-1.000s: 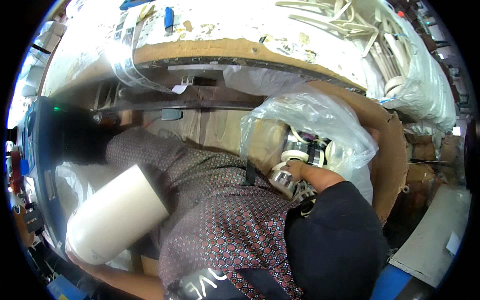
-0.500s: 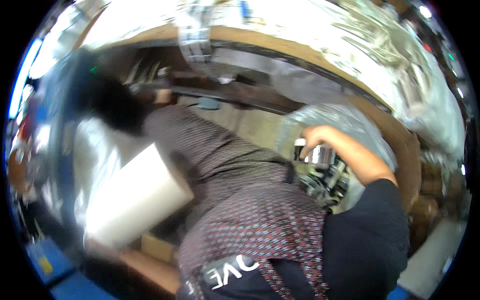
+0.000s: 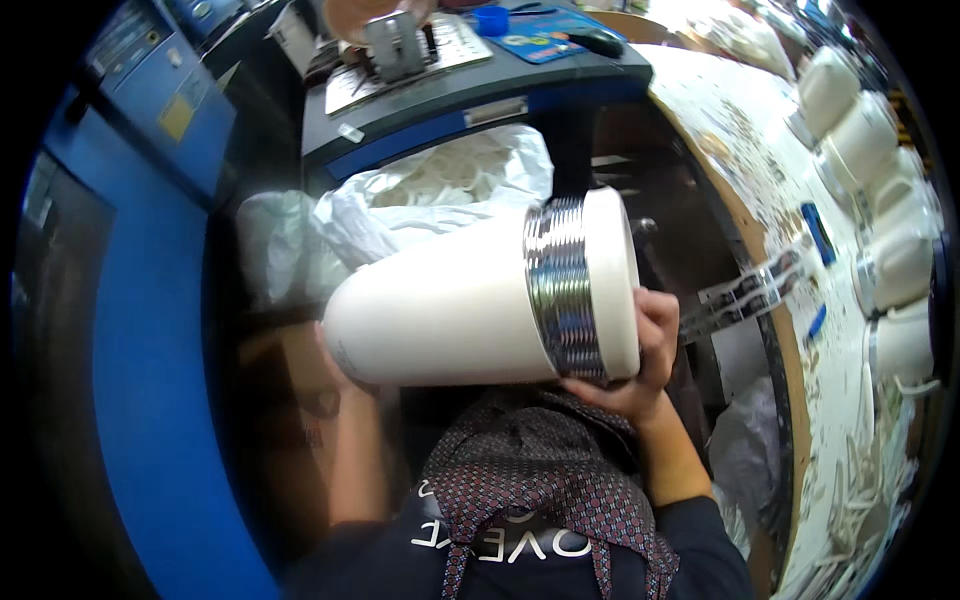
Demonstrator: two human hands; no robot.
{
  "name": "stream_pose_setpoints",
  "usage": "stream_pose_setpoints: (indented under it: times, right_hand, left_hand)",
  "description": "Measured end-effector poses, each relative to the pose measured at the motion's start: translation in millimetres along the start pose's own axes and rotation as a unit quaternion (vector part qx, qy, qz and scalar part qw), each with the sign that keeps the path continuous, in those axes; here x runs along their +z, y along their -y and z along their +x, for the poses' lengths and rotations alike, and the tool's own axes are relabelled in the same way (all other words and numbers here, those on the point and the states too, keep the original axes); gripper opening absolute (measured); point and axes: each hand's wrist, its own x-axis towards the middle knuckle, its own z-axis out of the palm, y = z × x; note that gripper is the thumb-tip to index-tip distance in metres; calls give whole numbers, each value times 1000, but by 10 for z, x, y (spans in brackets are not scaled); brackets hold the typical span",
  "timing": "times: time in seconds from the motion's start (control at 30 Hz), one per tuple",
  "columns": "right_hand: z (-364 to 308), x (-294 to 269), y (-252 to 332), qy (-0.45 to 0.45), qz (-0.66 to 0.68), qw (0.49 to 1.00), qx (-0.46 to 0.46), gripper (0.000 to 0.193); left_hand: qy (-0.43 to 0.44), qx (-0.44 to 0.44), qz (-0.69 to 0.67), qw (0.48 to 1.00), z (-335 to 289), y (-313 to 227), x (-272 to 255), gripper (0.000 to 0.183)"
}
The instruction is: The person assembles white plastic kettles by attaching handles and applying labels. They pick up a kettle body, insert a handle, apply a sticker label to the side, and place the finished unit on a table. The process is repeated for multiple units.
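White tapered vessel (image 3: 450, 305) lying on its side mid-frame, long axis running 9 to 3 o'clock, narrow base at 9, wide mouth end with a ribbed metal band (image 3: 560, 290) at 3. Right hand (image 3: 640, 360) is cupping the mouth end from 5 o'clock, fingers (image 3: 655, 310) clamped around the rim. Left hand (image 3: 345, 365) is supporting the base from below; its fingers mostly hidden, can't tell. Right hand nearer the band. Behind, at 11 o'clock, a clear bag (image 3: 420, 195) holding white parts. Counter (image 3: 760, 190) at 2 o'clock carrying more white vessels (image 3: 860, 120).

Jug (image 3: 450, 310) between hands; bags (image 3: 420, 200) behind; mugs (image 3: 880, 200) right.
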Motion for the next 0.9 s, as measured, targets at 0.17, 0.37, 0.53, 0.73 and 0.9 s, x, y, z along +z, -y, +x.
stream_pose_setpoints:
  times: [0.17, 0.37, 0.53, 0.73, 0.9]
  right_hand:
    - [-202, 56, -23, 11, 53, 998, -35, 84]
    - [-213, -134, -324, -51, 97, 981, 160, 71]
    - [-207, -101, -506, -27, 316, 816, 483, 62]
    - [-355, -197, -128, 81, 41, 996, -11, 98]
    - [57, -424, -540, 17, 236, 833, 500, 56]
  left_hand:
    - [23, 10, 48, 999, 4, 57, -227, 55]
    - [55, 160, 233, 958, 143, -43, 98, 58]
    - [189, 230, 168, 940, -10, -350, 523, 75]
    - [4, 119, 130, 984, 345, -446, 12, 42]
    - [75, 218, 186, 955, -48, -5, 861, 56]
